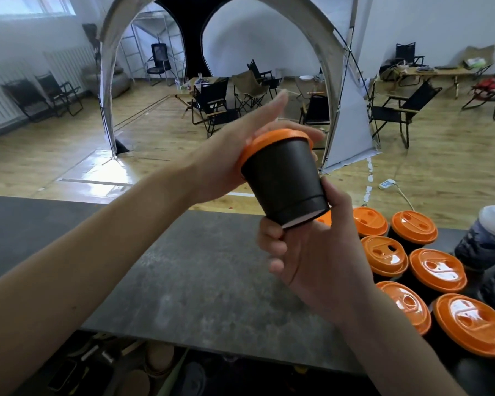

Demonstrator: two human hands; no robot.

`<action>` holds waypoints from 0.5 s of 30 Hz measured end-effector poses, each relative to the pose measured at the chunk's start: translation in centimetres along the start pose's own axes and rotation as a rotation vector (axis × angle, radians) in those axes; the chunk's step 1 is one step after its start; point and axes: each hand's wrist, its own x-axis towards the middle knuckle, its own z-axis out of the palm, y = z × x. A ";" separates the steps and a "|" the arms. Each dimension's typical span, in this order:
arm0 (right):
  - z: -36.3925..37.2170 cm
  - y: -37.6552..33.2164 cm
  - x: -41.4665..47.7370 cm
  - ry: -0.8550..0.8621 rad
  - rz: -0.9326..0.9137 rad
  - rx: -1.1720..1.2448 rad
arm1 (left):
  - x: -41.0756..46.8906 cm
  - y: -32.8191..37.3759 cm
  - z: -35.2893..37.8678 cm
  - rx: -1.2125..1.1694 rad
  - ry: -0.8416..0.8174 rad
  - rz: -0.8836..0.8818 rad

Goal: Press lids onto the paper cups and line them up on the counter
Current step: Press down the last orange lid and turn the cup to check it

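A black paper cup with an orange lid is held tilted in the air above the dark counter. My right hand grips the cup's base from below. My left hand lies against the lid with its palm and wraps round the lid's far rim; the thumb points up. Several lidded black cups with orange lids stand grouped at the counter's right side.
Plastic-wrapped stacks sit at the far right of the counter. Beyond the counter's far edge is a wooden floor with a tent frame and folding chairs. Clutter lies below the counter's near edge.
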 end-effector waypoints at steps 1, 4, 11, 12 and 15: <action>-0.3 0.2 0.1 0.003 0.003 0.013 | 0.1 -0.3 0.2 0.026 0.029 0.025; -0.9 1.0 0.4 0.060 0.000 0.036 | 0.1 -1.7 1.3 0.166 0.132 0.145; -1.5 3.2 0.5 0.463 -0.368 -0.257 | -1.1 -4.4 2.6 -0.165 0.167 0.104; -1.7 3.3 0.5 0.543 -0.462 -0.473 | -1.0 -5.8 3.5 -0.342 0.200 0.054; -3.0 2.9 1.0 0.653 -0.771 -0.952 | -1.7 -10.5 6.4 -0.941 0.247 -0.101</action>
